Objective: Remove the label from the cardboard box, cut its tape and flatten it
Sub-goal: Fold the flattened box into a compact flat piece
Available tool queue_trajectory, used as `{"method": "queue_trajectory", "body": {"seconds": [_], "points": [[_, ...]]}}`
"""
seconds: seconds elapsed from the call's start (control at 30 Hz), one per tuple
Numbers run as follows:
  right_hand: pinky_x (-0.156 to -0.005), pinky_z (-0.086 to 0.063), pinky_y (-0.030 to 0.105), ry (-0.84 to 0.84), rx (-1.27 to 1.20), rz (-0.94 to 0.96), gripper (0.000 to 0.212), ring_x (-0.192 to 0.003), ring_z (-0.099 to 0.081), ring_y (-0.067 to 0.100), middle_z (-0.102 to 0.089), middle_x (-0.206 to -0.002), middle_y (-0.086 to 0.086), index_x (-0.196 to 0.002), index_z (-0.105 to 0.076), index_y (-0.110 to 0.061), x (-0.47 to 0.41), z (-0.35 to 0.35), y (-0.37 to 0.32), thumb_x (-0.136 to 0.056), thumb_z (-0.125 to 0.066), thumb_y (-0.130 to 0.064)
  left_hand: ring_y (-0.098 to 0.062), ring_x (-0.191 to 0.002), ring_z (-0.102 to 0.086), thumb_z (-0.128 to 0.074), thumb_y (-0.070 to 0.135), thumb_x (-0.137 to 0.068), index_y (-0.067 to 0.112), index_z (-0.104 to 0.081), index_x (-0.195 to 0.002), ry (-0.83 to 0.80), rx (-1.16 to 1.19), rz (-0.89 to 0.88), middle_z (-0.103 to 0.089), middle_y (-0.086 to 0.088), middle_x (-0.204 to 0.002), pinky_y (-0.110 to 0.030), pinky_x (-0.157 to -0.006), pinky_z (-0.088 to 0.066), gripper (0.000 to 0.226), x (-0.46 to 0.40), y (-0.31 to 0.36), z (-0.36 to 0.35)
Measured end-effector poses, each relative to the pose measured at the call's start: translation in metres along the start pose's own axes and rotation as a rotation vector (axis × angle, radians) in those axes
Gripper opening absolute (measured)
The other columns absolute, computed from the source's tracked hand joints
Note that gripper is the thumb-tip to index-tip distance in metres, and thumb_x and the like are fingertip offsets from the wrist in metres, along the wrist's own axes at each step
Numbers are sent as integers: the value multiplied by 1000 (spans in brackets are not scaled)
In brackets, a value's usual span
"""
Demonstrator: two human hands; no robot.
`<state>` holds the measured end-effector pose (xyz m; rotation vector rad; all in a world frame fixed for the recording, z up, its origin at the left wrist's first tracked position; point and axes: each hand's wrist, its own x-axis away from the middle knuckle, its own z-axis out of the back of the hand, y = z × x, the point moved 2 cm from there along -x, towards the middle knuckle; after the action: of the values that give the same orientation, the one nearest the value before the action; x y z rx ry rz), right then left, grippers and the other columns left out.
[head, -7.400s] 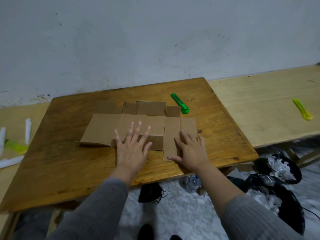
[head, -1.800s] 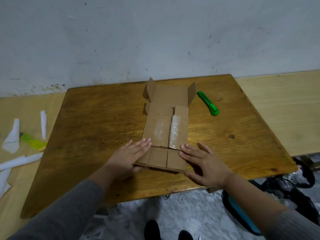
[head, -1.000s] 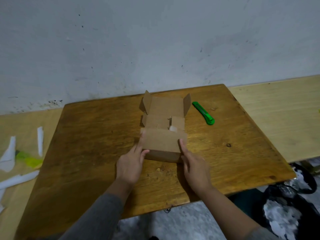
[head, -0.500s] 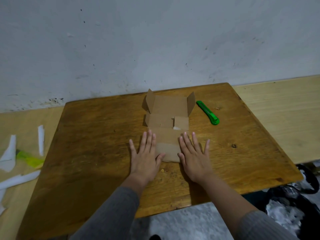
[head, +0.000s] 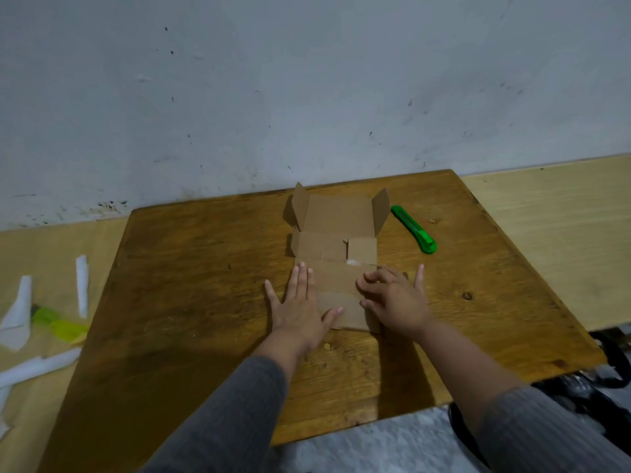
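Note:
The brown cardboard box [head: 336,233] lies unfolded and folded over itself in the middle of the dark wooden table [head: 191,302]. Its two far side flaps stand up. A scrap of clear tape shows near its centre. My left hand [head: 297,308] lies flat, fingers spread, on the near left edge of the cardboard. My right hand [head: 396,298] rests on the near right edge with its fingers curled at the fold. A green utility knife [head: 415,229] lies on the table to the right of the box.
White paper strips [head: 82,285] and a yellow-green knife [head: 58,322] lie on the pale surface at the left. A light wooden bench [head: 553,240] adjoins the table on the right. Dark bags [head: 607,370] sit on the floor at the lower right. A wall runs behind.
The near part of the cardboard was folded over onto itself and pressed down. In the last half second my right hand's fingers curled in at the fold; my left hand stayed flat.

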<state>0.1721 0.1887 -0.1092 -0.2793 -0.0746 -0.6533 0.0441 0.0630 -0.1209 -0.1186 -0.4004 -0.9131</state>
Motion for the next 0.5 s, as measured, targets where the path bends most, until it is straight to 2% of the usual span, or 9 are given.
{"method": "queue_trajectory", "body": {"seconds": [0.1, 0.17, 0.27, 0.37, 0.5], "points": [[-109, 15, 64, -5, -30, -21, 42, -139, -24, 11, -43, -138, -13, -130, -51, -38, -6, 5, 2, -88, -56, -43, -23, -140, 36, -25, 84, -80, 12, 29, -147, -29, 15, 3, 41, -6, -151, -63, -108, 22, 113, -13, -7, 8], [-110, 16, 62, -22, -1, -13, 44, -140, -24, 11, -42, -139, -11, -130, -50, -36, -10, 8, 0, -87, -57, -43, -25, -138, 39, -38, 90, -70, 12, 38, -141, -19, 163, 91, 47, -7, -147, -62, -107, 24, 130, -20, -15, 10], [-111, 13, 62, -47, -12, -2, 46, -146, -10, 15, -32, -147, -7, -128, -50, -35, -15, 8, 1, -85, -62, -40, -21, -141, 35, -54, 93, -53, 12, 39, -140, -23, 287, 166, 41, -3, -152, -62, -104, 25, 151, -29, -22, 10], [-110, 13, 62, -75, -77, 15, 51, -147, 8, 18, -15, -157, -12, -128, -49, -39, -20, 7, 8, -81, -66, -42, -16, -142, 32, -50, 94, -53, 18, 29, -148, -2, 214, 65, 32, 5, -156, -64, -106, 24, 145, -36, -23, 12], [-107, 17, 64, -234, -19, 53, 80, -146, 12, 20, -6, -159, -14, -147, -17, -41, -33, 9, 21, -81, -59, -58, -15, -144, 28, -29, 95, -65, 21, 18, -153, 26, 56, -17, 27, 6, -159, -63, -111, 19, 124, -37, -22, 14]]}}
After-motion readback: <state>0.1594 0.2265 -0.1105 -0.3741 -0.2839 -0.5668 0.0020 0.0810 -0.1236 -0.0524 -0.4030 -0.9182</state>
